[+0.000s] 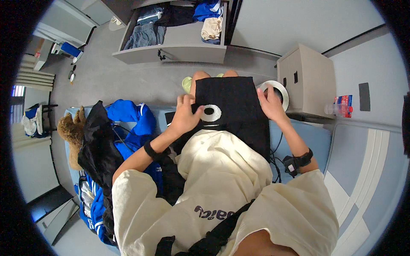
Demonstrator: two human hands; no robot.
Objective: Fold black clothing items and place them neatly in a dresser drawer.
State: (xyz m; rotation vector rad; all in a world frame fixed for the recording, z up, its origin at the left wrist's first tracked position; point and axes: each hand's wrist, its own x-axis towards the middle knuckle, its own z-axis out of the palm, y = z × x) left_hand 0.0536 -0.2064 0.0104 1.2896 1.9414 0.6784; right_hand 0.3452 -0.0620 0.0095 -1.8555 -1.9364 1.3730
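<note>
A folded black cloth garment [230, 96] lies across my lap, its far end over my knees. On it is a white ring-shaped patch [211, 113] with a black centre. My left hand [185, 113] is over the garment's left edge, thumb apart from the fingers and its tip beside the patch. At the right edge, my right hand [271, 104] has its thumb and fingers spread, the thumb close to the cloth. Whether either hand presses on the fabric is hard to see.
An open drawer [192, 55] with folded clothes stands ahead. Left on the blue bed are blue clothing [134, 118], a black garment [99, 134] and a brown plush toy [72, 128]. A bedside cabinet [307, 80], a white round object [283, 96] and cables [275, 166] are to the right.
</note>
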